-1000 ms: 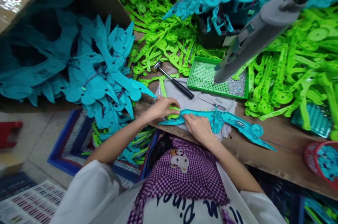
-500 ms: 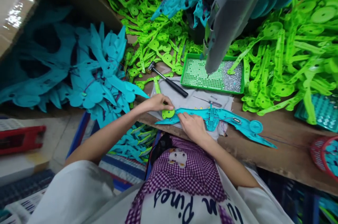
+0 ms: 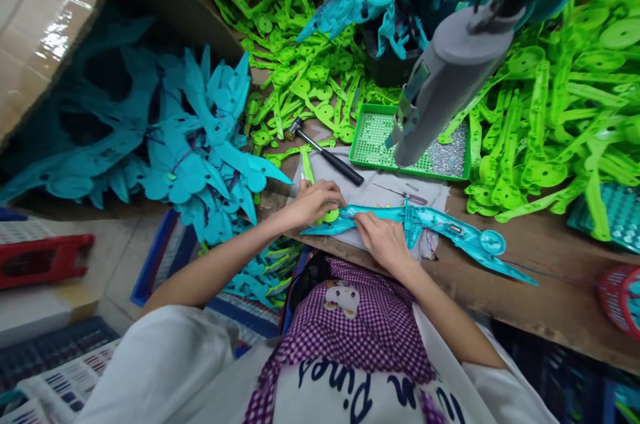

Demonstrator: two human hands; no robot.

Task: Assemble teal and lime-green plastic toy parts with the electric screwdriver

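Note:
A long blue plastic shell [image 3: 435, 221] lies across a grey cloth [image 3: 367, 181] at the bench's front edge, its hollow side up. My left hand [image 3: 320, 201] is closed at the shell's left end, gripping a lime-green plastic arm [image 3: 307, 166] whose round end rests against the shell. My right hand [image 3: 383, 234] is closed over the shell's near edge, left of a blue crosspiece [image 3: 412, 224]. Its fingertips point toward the left hand, and whether they pinch a thin wire there I cannot make out.
A hammer [image 3: 330, 154] and a thin screwdriver [image 3: 413, 199] lie beyond the shell. Behind, a grey power screwdriver [image 3: 450, 77] hangs over a green tray [image 3: 375, 134] of small metal parts. Green arms [image 3: 540, 111] pile up at right; a carton [image 3: 60, 17] of blue shells stands left.
My left hand has shifted right over the green arm's round end, and my right fingertips have drawn slightly back along the shell. The whole view has moved a little.

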